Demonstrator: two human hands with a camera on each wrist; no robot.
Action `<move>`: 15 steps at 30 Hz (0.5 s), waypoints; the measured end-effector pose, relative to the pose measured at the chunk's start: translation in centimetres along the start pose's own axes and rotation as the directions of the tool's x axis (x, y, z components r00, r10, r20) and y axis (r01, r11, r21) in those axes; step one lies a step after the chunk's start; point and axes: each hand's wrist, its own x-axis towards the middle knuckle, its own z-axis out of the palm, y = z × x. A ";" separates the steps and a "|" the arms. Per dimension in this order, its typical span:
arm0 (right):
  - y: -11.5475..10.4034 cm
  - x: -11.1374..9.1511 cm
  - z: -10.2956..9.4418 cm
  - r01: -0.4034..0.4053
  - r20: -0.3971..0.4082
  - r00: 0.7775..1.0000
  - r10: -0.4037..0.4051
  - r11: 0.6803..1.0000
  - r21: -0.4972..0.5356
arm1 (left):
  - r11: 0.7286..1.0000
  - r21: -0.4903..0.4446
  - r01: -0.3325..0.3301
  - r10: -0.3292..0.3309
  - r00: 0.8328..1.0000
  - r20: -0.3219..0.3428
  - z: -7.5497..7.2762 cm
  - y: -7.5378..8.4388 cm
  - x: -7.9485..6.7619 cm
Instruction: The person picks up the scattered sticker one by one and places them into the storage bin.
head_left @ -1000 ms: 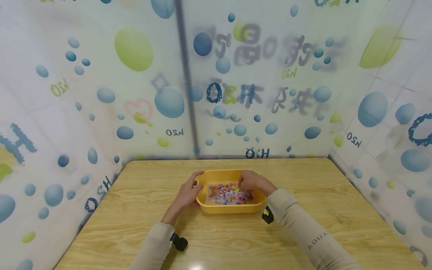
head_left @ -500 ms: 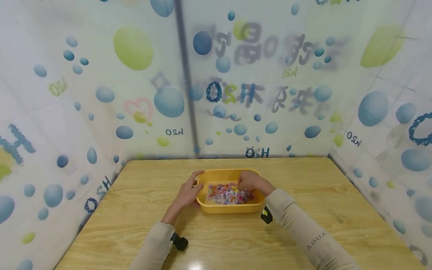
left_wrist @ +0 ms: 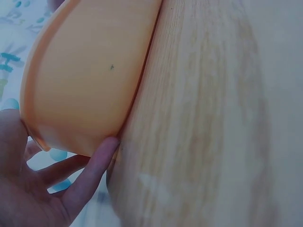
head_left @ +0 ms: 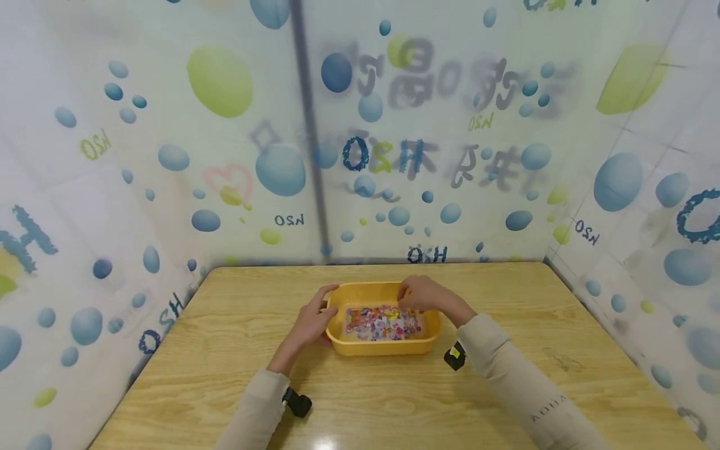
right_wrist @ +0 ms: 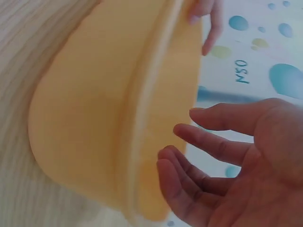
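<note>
A shallow yellow plastic basin [head_left: 382, 350] stands on the wooden table, with many small, flat, colourful printed pieces [head_left: 378, 325] spread over its bottom. My left hand [head_left: 308, 320] grips its left end, thumb over the rim and fingers on the outer wall. In the left wrist view, one fingertip of the left hand [left_wrist: 80, 184] touches the wall's lower edge. My right hand [head_left: 429, 294] hovers over the back right part of the basin. The right wrist view shows the right hand [right_wrist: 227, 161] with loosely bent, separated fingers and nothing between them.
The wooden table [head_left: 360, 400] stretches around the basin, its far edge meeting a curtain [head_left: 478, 244] printed with blue and green dots. Similar curtains hang at left and right. A small black camera [head_left: 297, 403] sits on the left wrist, another black camera [head_left: 454, 356] on the right.
My right hand has risen from the pieces in the basin and shifted slightly right, its fingers now more spread. The left hand and the basin have stayed in place.
</note>
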 end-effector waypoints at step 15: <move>2.2 -2.6 -4.3 0.136 -0.035 0.990 -0.138 0.990 -0.046 | 1.000 0.014 0.009 -0.009 1.000 -0.006 -0.2 -0.6 -0.1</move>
